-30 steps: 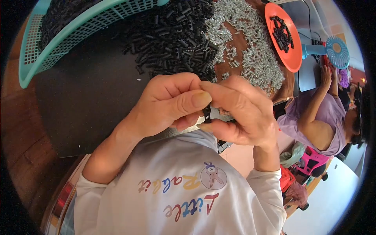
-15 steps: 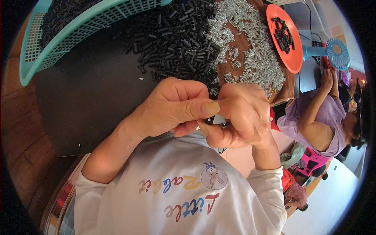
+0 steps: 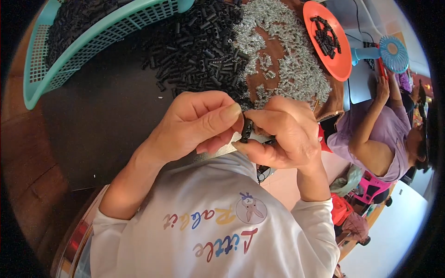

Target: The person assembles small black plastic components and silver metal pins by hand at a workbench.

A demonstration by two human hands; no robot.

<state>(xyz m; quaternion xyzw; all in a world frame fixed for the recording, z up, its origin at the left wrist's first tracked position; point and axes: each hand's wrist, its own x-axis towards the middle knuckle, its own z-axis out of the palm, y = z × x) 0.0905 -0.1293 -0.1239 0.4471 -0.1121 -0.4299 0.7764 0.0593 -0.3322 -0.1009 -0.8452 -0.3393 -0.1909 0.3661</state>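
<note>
A worker's right hand pinches a small black cylinder between thumb and forefinger above the near edge of a counter. The left hand is poised at the cylinder's upper end; its fingers hide whether that grip is closed on anything. Beyond lie heaped black tubes and silvery springs, with an orange plate alongside.

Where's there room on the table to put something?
The bare patch is dark tabletop, between the teal basket, the heap of black parts and the left forearm; only tiny white bits lie there. It's crowded right of that: black parts, then silver springs, then the orange plate.
</note>
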